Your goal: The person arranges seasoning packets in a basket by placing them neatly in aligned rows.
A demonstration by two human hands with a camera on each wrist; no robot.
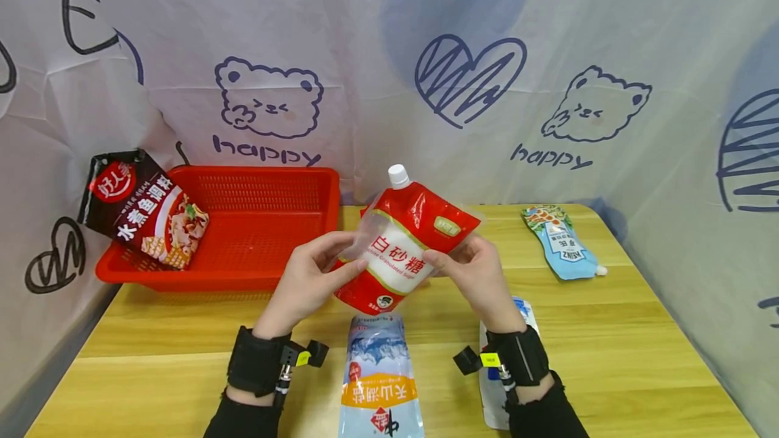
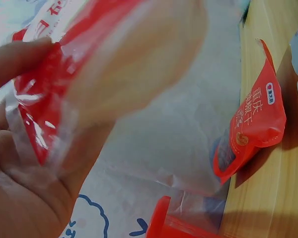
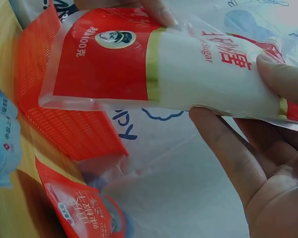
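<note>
A red-and-white bag of granulated sugar (image 1: 395,259) with a white screw cap is held up over the table, tilted, its cap at the top. My left hand (image 1: 313,279) pinches its left edge, thumb on the front. At the opposite edge my right hand (image 1: 477,279) grips it, with its thumb across the printed face. The right wrist view shows the lower red end of the sugar bag (image 3: 109,64) and fingers beneath it. Just below lies a blue, white and orange salt bag (image 1: 380,377) on the table.
A red plastic basket (image 1: 262,281) stands at the back left, a dark seasoning packet (image 1: 149,211) leaning in it. A light-blue Heinz pouch (image 1: 566,249) lies at the right. Under my right wrist is a white packet (image 1: 494,401). A red pouch (image 2: 256,121) stands behind the sugar.
</note>
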